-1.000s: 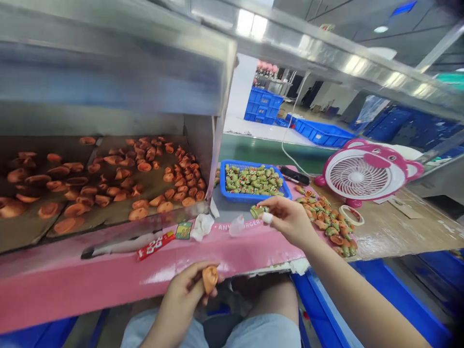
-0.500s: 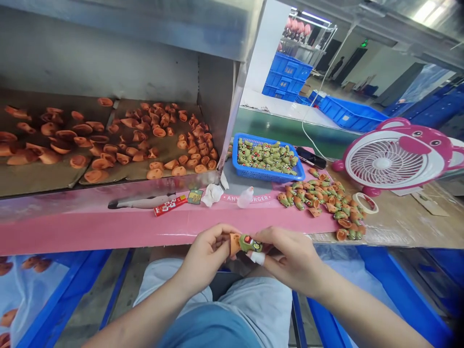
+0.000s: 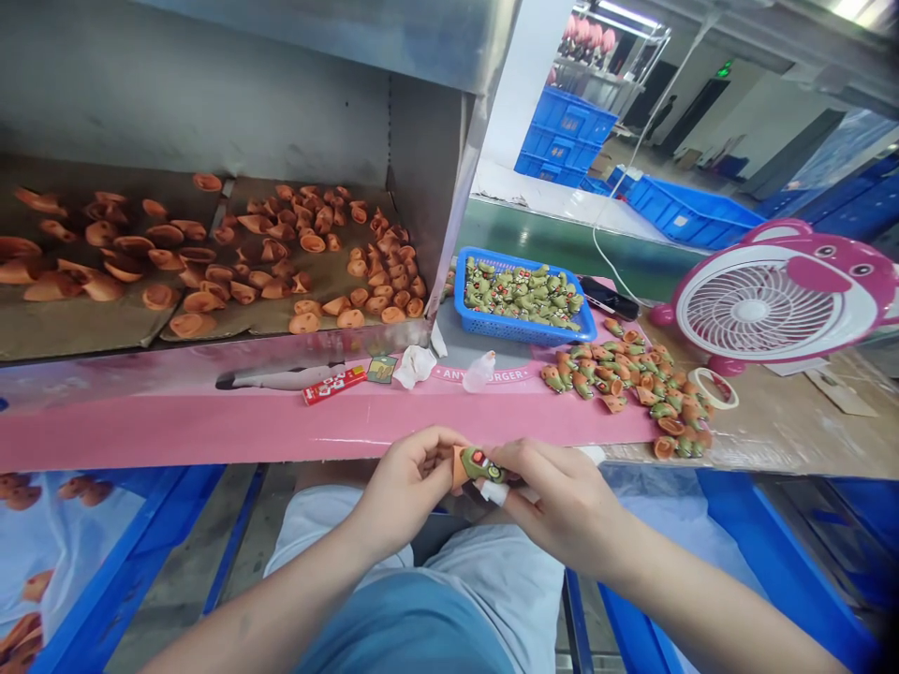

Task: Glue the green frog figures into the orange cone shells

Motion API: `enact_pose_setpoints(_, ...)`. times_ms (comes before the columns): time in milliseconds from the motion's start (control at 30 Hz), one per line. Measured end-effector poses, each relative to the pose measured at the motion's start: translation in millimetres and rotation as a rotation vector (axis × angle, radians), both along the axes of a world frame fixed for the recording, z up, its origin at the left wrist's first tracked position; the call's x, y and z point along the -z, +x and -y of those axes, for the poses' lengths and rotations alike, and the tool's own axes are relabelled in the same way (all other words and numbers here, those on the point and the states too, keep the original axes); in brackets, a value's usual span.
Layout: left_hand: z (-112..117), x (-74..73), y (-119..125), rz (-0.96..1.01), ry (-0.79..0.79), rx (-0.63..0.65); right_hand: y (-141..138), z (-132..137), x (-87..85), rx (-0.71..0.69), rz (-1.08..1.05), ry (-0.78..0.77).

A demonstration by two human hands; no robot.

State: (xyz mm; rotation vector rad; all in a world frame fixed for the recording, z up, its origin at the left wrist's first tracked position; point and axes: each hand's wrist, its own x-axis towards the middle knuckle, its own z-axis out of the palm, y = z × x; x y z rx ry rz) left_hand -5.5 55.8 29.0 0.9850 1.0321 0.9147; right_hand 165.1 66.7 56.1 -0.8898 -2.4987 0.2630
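Note:
Over my lap, at the table's front edge, both hands meet around a small figure. My left hand point(image 3: 411, 487) pinches an orange hollow cone-like piece point(image 3: 459, 465). Gripped by my right hand point(image 3: 566, 501) is a green figure piece point(image 3: 478, 464) with a red mouth and a round eye, its end against or inside the orange piece; how deep it sits is hidden by my fingers. White tape wraps a finger of my right hand. Similar green pieces fill a blue basket point(image 3: 523, 328) beyond, and several joined orange-and-green figures point(image 3: 632, 374) lie to its right.
A metal booth at left holds many orange pieces point(image 3: 313, 243) on cardboard. On the pink table lie a red tube point(image 3: 335, 385), crumpled tissue point(image 3: 414, 366), a translucent bottle point(image 3: 479, 373) and a tape roll point(image 3: 713, 388). A pink fan point(image 3: 769, 309) stands at right. Blue bins flank my legs.
The camera view has shifted slightly. Between my hands the green piece and orange piece have turned a little and sit tilted, still held together.

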Motion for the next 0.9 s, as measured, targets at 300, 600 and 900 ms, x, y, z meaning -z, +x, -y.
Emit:
enact_pose_setpoints(300,0,-1.7,1,0.031,-0.013,-0.009,-1,3,1.1,0.016,0.038,0.080)
enact_pose_setpoints(600,1,1.6,7,0.029,0.010,-0.018,0,5,8.2,0.007,0.030,0.136)
enact_pose_setpoints(900,3,2.2,8,0.021,0.007,-0.007,1,8,13.3,-0.001,0.019,0.116)
